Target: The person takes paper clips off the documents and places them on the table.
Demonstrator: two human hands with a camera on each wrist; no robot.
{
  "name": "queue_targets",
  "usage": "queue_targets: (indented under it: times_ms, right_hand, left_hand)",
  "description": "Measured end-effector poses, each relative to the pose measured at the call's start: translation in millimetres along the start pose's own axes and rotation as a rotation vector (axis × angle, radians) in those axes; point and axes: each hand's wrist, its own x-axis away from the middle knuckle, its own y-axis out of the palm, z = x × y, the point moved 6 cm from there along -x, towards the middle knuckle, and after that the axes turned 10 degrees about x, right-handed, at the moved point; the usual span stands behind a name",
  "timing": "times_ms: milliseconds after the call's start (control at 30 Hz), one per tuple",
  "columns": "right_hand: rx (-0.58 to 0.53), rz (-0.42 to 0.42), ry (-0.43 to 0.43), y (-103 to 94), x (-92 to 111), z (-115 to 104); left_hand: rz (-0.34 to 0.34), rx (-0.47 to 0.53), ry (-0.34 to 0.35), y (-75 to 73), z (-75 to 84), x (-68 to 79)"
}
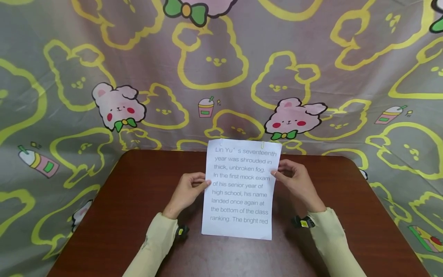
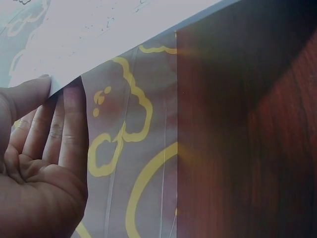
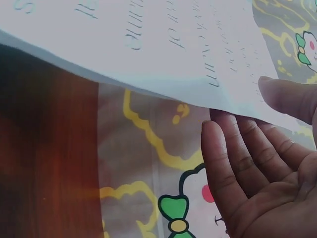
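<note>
A white printed sheet of paper (image 1: 238, 227) is held up over the brown table, its text facing the head camera. Two small clips, one of them a yellowish paper clip (image 1: 262, 145), sit on its top edge. My left hand (image 1: 185, 192) pinches the left edge near mid-height, thumb in front and fingers behind, as the left wrist view shows on the paper (image 2: 99, 44). On the opposite edge, a little higher, my right hand (image 1: 300, 184) pinches the sheet. In the right wrist view its thumb lies over the paper (image 3: 163, 64) and the fingers are beneath.
The brown wooden table (image 1: 145, 184) has rounded far corners. Behind it and at its sides hangs a grey curtain (image 1: 238, 92) with yellow outlines and pink bunnies. A dark band with a yellow patch (image 1: 304, 222) is on each wrist.
</note>
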Motion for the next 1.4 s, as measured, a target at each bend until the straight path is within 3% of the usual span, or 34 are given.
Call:
queue_targets:
  times_ms: [200, 467, 733, 1000, 1400]
  right_hand:
    - [-0.006, 0.039, -0.021, -3.6, -7.1, -6.0]
    - [-0.009, 0.086, -0.024, -13.7, -18.6, -15.6]
    - [0.023, 0.138, -0.037, -19.1, -32.5, -25.3]
    - [0.041, 0.119, -0.018, -17.6, -41.3, -32.2]
    - [0.049, 0.097, -0.069, -16.8, -55.3, -40.0]
  left_hand:
    - [-0.011, 0.017, 0.01, 1.0, 0.6, 0.2]
    - [0.012, 0.004, 0.011, -3.8, -28.5, -8.8]
    - [0.017, 0.005, 0.011, -4.8, -29.4, -9.3]
    - [0.009, -0.008, 0.007, -5.1, -28.6, -8.6]
    - [0.005, -0.021, -0.001, -4.4, -28.2, -7.6]
